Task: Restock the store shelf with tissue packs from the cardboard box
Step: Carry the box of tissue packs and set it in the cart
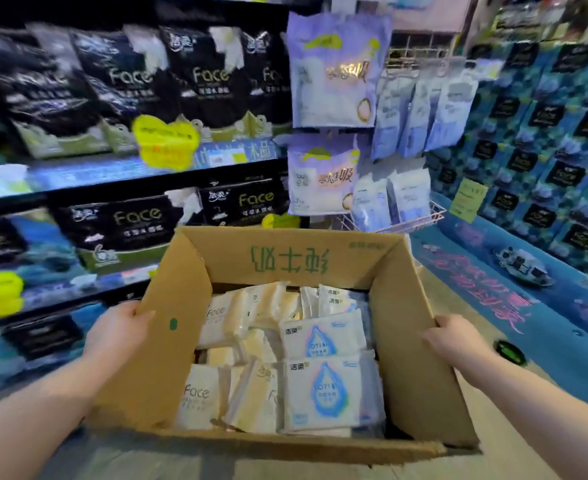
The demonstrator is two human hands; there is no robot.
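Note:
An open cardboard box (285,261) with green printed characters on its far wall fills the lower middle of the head view. Inside lie several small tissue packs (315,393), cream "Face" ones on the left and white ones with a blue drop on the right. My left hand (116,332) grips the box's left wall from outside, thumb over the rim. My right hand (448,336) holds the right wall the same way. The store shelf (119,174) stands to the left, stocked with black "Face" tissue bags.
A hanging rack (334,109) of pale purple and white packs stands straight ahead behind the box, with a wire basket (420,220) at its foot. On the right a blue display platform (514,306) carries stacked blue and black packs. Grey floor shows between them.

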